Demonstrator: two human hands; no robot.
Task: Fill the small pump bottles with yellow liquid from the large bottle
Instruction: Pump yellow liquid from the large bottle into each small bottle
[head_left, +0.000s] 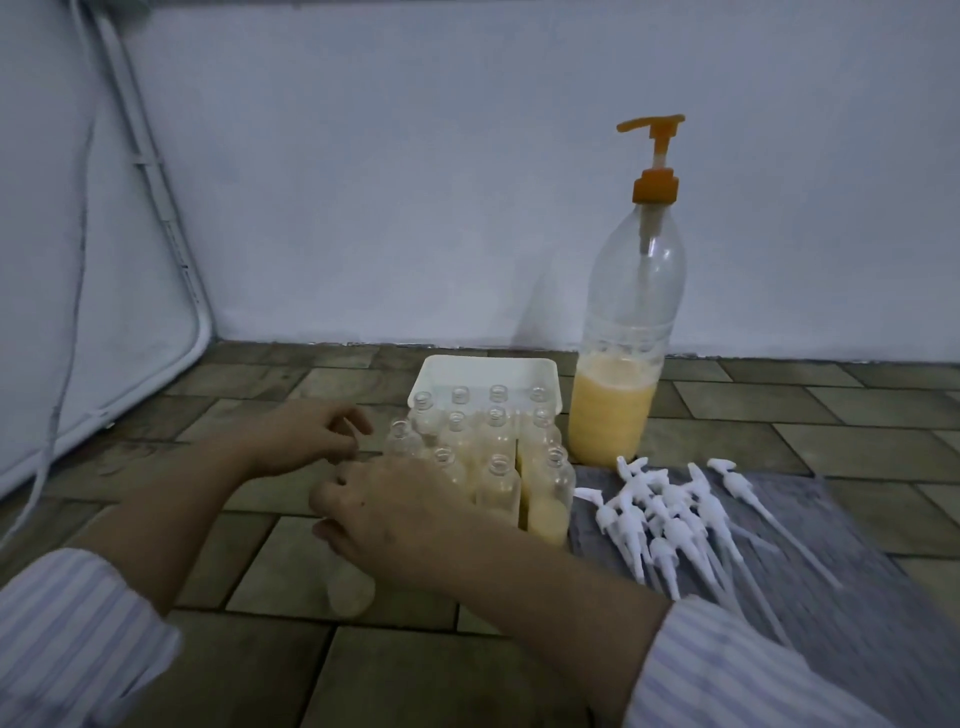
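Observation:
The large clear bottle (618, 395) with an orange pump stands at the back right, about a third full of yellow liquid. Several small clear bottles (498, 467) without pumps stand in and in front of a white tray (488, 366); some hold yellow liquid. My right hand (384, 514) grips the top of one small bottle (350, 587), which stands on the floor to the left of the group. My left hand (306, 436) hovers just behind it with loosely curled fingers, and nothing shows in it. It is close to another small bottle (401, 441).
A heap of white pump heads (670, 514) with long tubes lies on a grey cloth (841, 561) to the right. The floor is tiled in brown (260, 551). A pale wall stands close behind, and a white frame (171, 249) with a cable leans at the left.

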